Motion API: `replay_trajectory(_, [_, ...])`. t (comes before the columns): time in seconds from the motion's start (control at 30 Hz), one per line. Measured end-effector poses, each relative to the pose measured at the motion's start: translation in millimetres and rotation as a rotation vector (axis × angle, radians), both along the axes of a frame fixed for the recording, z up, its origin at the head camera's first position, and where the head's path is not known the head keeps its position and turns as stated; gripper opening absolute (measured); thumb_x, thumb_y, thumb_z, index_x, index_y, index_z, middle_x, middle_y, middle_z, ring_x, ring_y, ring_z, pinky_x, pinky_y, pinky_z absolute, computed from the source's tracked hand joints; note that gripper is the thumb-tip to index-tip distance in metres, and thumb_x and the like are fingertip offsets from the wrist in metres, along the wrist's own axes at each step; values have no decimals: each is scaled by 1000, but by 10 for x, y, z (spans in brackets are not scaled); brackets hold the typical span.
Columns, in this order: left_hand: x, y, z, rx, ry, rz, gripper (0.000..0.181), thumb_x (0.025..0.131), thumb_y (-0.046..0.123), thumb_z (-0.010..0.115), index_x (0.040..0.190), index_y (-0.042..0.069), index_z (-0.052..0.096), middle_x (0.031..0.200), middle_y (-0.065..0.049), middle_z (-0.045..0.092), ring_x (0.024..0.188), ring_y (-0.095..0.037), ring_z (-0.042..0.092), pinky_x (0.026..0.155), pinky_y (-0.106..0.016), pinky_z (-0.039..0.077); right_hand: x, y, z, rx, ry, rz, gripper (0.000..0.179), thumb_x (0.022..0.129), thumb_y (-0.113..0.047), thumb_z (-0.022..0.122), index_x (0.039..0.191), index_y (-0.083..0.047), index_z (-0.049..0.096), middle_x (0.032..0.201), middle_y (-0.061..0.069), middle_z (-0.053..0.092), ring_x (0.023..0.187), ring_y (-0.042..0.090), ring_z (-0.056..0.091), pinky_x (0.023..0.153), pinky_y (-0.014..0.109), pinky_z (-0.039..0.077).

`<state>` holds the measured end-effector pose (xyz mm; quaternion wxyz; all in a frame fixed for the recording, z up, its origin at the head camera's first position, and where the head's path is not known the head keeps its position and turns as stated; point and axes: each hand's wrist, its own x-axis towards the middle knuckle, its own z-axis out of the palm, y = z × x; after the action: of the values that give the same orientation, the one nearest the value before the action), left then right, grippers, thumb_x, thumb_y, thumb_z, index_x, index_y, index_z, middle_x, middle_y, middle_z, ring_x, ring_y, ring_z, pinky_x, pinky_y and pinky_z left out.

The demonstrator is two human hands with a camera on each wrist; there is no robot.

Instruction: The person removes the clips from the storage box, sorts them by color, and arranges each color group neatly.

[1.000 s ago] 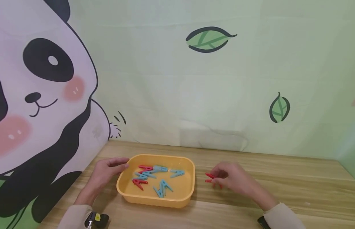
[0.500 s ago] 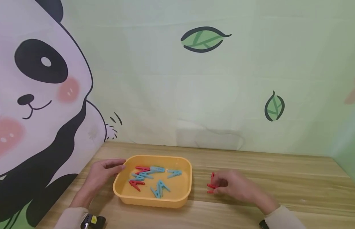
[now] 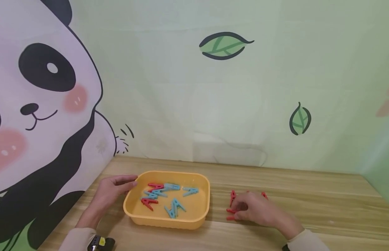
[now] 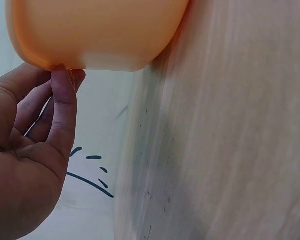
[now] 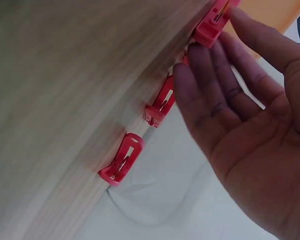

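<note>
My left hand (image 3: pixel 114 188) pinches the left rim of a yellow plastic basin (image 3: pixel 169 223), thumb outside, as the left wrist view shows. Inside lie several blue clothespins (image 3: pixel 190 191) and a couple of red clothespins (image 3: pixel 149 202). To the right of the basin, my right hand (image 3: pixel 257 209) holds a red clothespin (image 5: pixel 212 25) between thumb and fingers, low over the table. Beyond that hand, more red clothespins (image 3: pixel 233 196) rest on the wood, partly hidden by it in the head view; two of them, a nearer clothespin (image 5: pixel 122 160) and a farther clothespin (image 5: pixel 164 100), appear in the right wrist view.
The wooden table (image 3: pixel 332 202) runs back to a pale green wall cloth (image 3: pixel 169 104) printed with leaves. A large printed panda (image 3: pixel 47 104) covers the left side. A dark band with a device (image 3: pixel 101 243) is on the left wrist.
My right hand has moved nearer the table's front with a red clothespin, uncovering other red clothespins behind it. My left hand stays at the rim; the head view has shifted slightly.
</note>
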<state>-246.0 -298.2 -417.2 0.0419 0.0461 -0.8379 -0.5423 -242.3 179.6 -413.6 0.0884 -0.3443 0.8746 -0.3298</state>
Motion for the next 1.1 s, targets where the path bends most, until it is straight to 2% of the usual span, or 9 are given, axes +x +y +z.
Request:
replay_trajectory(0.13, [5,4,-1,2,-1,-4,45,97,28,81,131,-1,74,127,-14,75,113,-21,70,84,-23,59,26,-21,-13,22,12,-58,8,94,-17,82,92,-16,75,86,-15,68,81,2,59,73,28,53])
replay_trajectory(0.3, [13,3,4,1,-7,-5,46,97,29,81,131,-1,73,128,-13,74,114,-22,69,84,-23,58,46,-32,-44,65,47,-118,12,94,-16,82,88,-16,71,82,-13,63,76,4,55,67,28,51])
replay_trajectory(0.43, [15,5,12,-5,-4,-9,47,97,30,81,131,-1,73,128,-14,74,114,-23,69,84,-22,58,60,-42,-37,79,43,-153,17,93,-17,82,84,-16,69,76,-13,59,70,5,51,62,27,46])
replay_trajectory(0.87, [-1,9,5,-26,-7,-10,46,98,30,80,131,-1,73,128,-14,74,113,-23,70,83,-23,58,51,-9,-37,18,49,-126,15,92,-15,84,83,-15,72,81,-13,66,74,3,53,66,27,48])
replay_trajectory(1.1, [-6,4,10,-24,2,-11,45,98,29,80,131,-1,73,127,-14,75,106,-14,70,83,-23,58,58,-36,-15,29,18,-137,14,91,-13,85,84,-17,73,82,-12,65,76,4,55,68,26,50])
